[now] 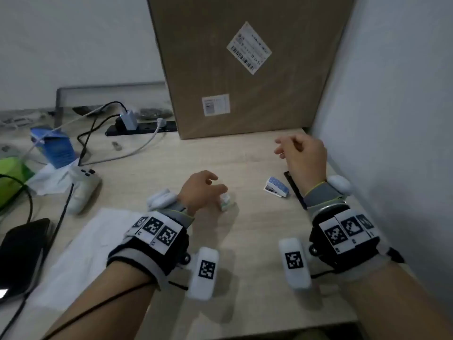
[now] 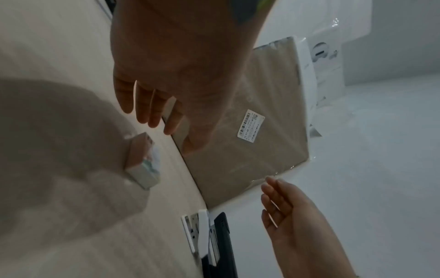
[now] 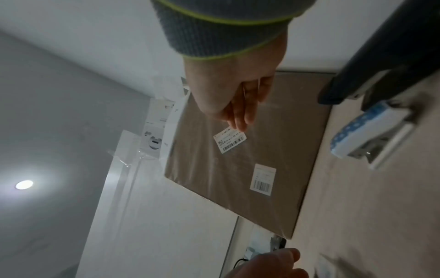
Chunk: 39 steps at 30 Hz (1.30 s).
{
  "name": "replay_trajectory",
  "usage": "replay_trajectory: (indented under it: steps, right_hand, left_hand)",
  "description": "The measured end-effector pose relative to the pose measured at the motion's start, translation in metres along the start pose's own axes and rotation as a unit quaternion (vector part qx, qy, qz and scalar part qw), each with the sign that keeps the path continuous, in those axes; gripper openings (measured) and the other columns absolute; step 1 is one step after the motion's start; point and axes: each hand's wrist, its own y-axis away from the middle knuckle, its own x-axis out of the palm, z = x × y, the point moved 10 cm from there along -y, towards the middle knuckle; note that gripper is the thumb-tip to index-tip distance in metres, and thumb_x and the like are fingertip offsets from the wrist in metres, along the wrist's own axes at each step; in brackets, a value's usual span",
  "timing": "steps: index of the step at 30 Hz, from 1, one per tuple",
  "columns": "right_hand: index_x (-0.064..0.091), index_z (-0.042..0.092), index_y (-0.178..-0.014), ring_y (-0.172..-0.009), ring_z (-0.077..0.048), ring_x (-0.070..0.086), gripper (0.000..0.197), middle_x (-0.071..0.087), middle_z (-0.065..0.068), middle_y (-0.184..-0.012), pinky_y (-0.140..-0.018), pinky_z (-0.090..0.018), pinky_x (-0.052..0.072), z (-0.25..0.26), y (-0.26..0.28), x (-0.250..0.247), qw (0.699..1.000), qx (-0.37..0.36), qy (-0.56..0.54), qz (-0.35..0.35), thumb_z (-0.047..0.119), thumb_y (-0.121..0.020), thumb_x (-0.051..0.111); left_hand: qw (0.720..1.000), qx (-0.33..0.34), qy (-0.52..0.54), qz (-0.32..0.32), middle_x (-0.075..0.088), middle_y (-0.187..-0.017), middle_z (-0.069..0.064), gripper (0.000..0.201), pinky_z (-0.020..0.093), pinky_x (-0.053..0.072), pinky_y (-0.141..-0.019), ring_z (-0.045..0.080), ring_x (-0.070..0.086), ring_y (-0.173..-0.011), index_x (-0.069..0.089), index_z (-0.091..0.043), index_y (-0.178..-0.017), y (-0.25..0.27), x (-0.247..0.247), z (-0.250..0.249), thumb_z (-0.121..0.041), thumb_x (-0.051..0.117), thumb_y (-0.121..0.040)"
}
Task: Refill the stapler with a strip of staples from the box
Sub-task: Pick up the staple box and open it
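Left hand (image 1: pixel 201 190) loosely open above staple box (image 1: pixel 226 202), right hand (image 1: pixel 302 153) relaxed, empty

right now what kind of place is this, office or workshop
Most likely a home or office desk in a corner: a pale wood-look desktop, a power strip with chargers plugged in, and a small stapler beside a large cardboard box leaning on the wall.
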Motion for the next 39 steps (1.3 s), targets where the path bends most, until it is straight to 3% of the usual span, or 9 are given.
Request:
replay_trajectory:
  steps: [6,12,15,20,25,28,33,37,39]
  right_hand:
    - [0.064,0.024,-0.063,-0.059,-0.017,0.062,0.023,0.065,0.002,-0.057,-0.070,-0.042,0.056,-0.017,0.021,0.005,0.998,0.050,-0.029,-0.008,0.017,-0.082,0.053]
    - [0.069,0.009,-0.074,-0.053,-0.009,0.057,0.020,0.064,-0.001,-0.059,-0.063,-0.028,0.050,-0.028,0.033,0.017,0.997,0.062,-0.053,0.000,0.014,-0.085,0.053]
    - [0.069,0.009,-0.076,-0.058,-0.013,0.059,0.021,0.065,-0.002,-0.062,-0.063,-0.029,0.051,-0.036,0.038,0.024,0.995,0.071,-0.063,0.020,0.016,-0.087,0.052]
    - [0.067,0.016,-0.071,-0.055,-0.005,0.056,0.021,0.065,-0.002,-0.063,-0.054,-0.017,0.044,-0.041,0.044,0.038,0.990,0.081,-0.095,0.066,0.016,-0.087,0.052]
    - [0.069,0.009,-0.084,-0.064,-0.011,0.062,0.019,0.067,-0.003,-0.072,-0.055,-0.023,0.050,-0.049,0.052,0.056,0.976,0.120,-0.104,0.152,0.019,-0.088,0.053]
    - [0.067,0.008,-0.087,-0.065,-0.013,0.066,0.018,0.067,-0.006,-0.076,-0.059,-0.027,0.054,-0.058,0.062,0.066,0.962,0.159,-0.113,0.191,0.021,-0.088,0.056]
    - [0.065,0.004,-0.098,-0.070,-0.017,0.070,0.029,0.071,-0.011,-0.086,-0.062,-0.024,0.058,-0.075,0.086,0.084,0.922,0.219,-0.129,0.292,0.030,-0.091,0.055]
    - [0.066,0.004,-0.099,-0.066,-0.009,0.069,0.023,0.070,-0.007,-0.082,-0.059,-0.017,0.056,-0.074,0.097,0.093,0.899,0.220,-0.160,0.344,0.022,-0.092,0.054]
    - [0.066,0.007,-0.094,-0.068,-0.008,0.070,0.017,0.071,-0.004,-0.081,-0.061,-0.018,0.057,-0.072,0.099,0.092,0.897,0.217,-0.176,0.344,0.019,-0.092,0.054]
  left_hand:
    - [0.996,-0.027,-0.044,0.079,0.048,-0.136,0.012,0.079,0.031,0.043,-0.087,0.027,0.052,-0.118,0.040,-0.009,-0.138,0.022,0.022,0.012,-0.033,0.077,-0.072]
    - [0.998,-0.019,-0.050,0.012,0.053,-0.129,0.012,0.067,0.039,0.049,-0.093,0.030,0.056,-0.113,0.052,-0.012,-0.127,0.021,0.018,0.021,-0.023,0.078,-0.066]
    - [1.000,-0.018,-0.002,-0.003,0.058,-0.122,0.010,0.061,0.039,0.049,-0.094,0.027,0.058,-0.109,0.054,-0.011,-0.123,0.018,0.018,0.027,-0.026,0.077,-0.068]
    - [0.988,-0.002,0.155,-0.005,0.066,-0.107,0.004,0.055,0.034,0.054,-0.074,0.019,0.063,-0.092,0.056,-0.011,-0.115,0.021,0.015,0.029,-0.024,0.080,-0.068]
    - [0.969,0.008,0.245,-0.031,0.066,-0.111,0.005,0.052,0.029,0.052,-0.079,0.018,0.065,-0.097,0.052,-0.014,-0.115,0.023,0.009,0.035,-0.021,0.078,-0.071]
    - [0.933,-0.010,0.358,-0.025,0.065,-0.115,0.013,0.052,0.029,0.051,-0.068,0.021,0.065,-0.088,0.047,-0.007,-0.119,0.028,0.016,0.032,-0.011,0.074,-0.075]
    - [0.905,0.013,0.425,0.004,0.061,-0.107,0.015,0.053,0.030,0.053,-0.078,0.022,0.063,-0.089,0.044,-0.002,-0.120,0.035,0.032,0.018,0.004,0.070,-0.074]
    - [0.898,0.033,0.438,0.021,0.063,-0.109,0.017,0.062,0.032,0.053,-0.079,0.024,0.064,-0.088,0.043,-0.002,-0.121,0.037,0.038,0.014,-0.004,0.076,-0.068]
    - [0.885,0.030,0.464,0.033,0.064,-0.107,0.020,0.046,0.040,0.055,-0.085,0.028,0.066,-0.089,0.047,0.000,-0.114,0.039,0.042,0.014,-0.008,0.073,-0.077]
